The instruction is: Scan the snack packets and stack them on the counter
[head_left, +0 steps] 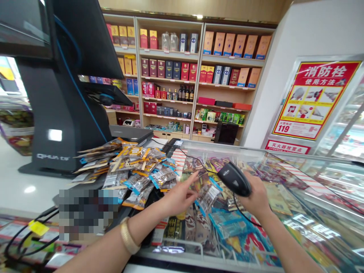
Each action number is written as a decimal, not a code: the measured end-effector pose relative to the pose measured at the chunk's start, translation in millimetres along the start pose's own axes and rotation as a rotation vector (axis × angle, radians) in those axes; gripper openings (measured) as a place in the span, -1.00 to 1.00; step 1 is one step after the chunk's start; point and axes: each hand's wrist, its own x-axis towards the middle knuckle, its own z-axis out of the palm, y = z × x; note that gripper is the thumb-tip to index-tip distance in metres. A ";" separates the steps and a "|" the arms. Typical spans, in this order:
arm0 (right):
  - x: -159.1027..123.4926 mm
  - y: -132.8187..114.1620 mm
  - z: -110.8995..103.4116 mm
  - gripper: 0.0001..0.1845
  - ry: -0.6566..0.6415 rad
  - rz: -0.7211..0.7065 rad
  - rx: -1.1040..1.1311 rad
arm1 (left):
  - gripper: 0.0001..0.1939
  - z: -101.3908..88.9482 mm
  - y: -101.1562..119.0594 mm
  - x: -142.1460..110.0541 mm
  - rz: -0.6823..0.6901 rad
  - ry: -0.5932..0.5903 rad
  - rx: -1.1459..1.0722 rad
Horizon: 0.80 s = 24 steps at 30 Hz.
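My right hand (257, 193) is wrapped round a black handheld barcode scanner (234, 178), its head pointing up and left over the glass counter. My left hand (180, 197), with a gold bracelet on the wrist, reaches over the glass with the index finger stretched out and the other fingers bent. Just right of its fingertips lies a clear snack packet (209, 195) with blue ends; I see no grip on it. A heap of small snack packets (139, 167) with orange and blue edges lies to the left of that hand.
A black cash register (62, 94) stands at the left, with cables (25, 235) below it. Under the glass counter top (284, 159) lie many bagged snacks (231, 225). Shelves (170, 57) of boxes and bottles line the back; a red fire-hydrant notice (318, 100) hangs at right.
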 end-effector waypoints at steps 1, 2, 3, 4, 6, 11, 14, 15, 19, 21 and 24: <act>-0.5 0.8 0.1 -0.84 -0.004 0.005 -0.006 | -0.26 -2.8 1.9 0.0 0.046 -0.013 0.078; -0.9 1.3 0.3 -0.84 -0.007 0.006 -0.009 | -0.27 -7.3 4.2 0.5 0.089 0.003 0.183; -1.0 1.6 0.5 -0.84 -0.009 0.001 -0.010 | -0.30 -13.0 6.5 1.4 0.121 0.051 0.310; -1.0 1.8 0.7 -0.84 -0.007 -0.010 -0.006 | -0.34 -19.7 8.7 2.4 0.128 0.120 0.453; -0.5 1.6 1.3 -0.82 0.005 -0.036 0.004 | -0.44 -34.4 11.9 3.9 0.054 0.287 0.754; 1.1 -0.7 2.4 -0.81 0.010 -0.024 0.025 | -0.41 -64.2 12.1 -0.6 -0.296 0.368 1.259; 1.8 -3.1 2.5 -0.80 0.013 -0.011 0.036 | -0.46 -70.7 10.1 -3.2 -0.378 0.293 1.290; 2.0 -3.8 2.4 -0.80 0.012 -0.013 0.038 | -0.47 -71.2 9.8 -3.0 -0.377 0.289 1.277; 2.7 -5.9 1.5 -0.78 -0.017 -0.024 0.053 | -0.39 -69.1 9.9 2.8 -0.245 0.351 1.134; 3.0 -7.4 1.1 -0.77 -0.052 -0.028 0.073 | -0.36 -65.9 10.0 6.2 -0.103 0.391 1.036; 3.7 -12.4 0.5 -0.77 -0.099 -0.048 0.101 | -0.35 -57.7 10.8 8.3 0.097 0.391 0.957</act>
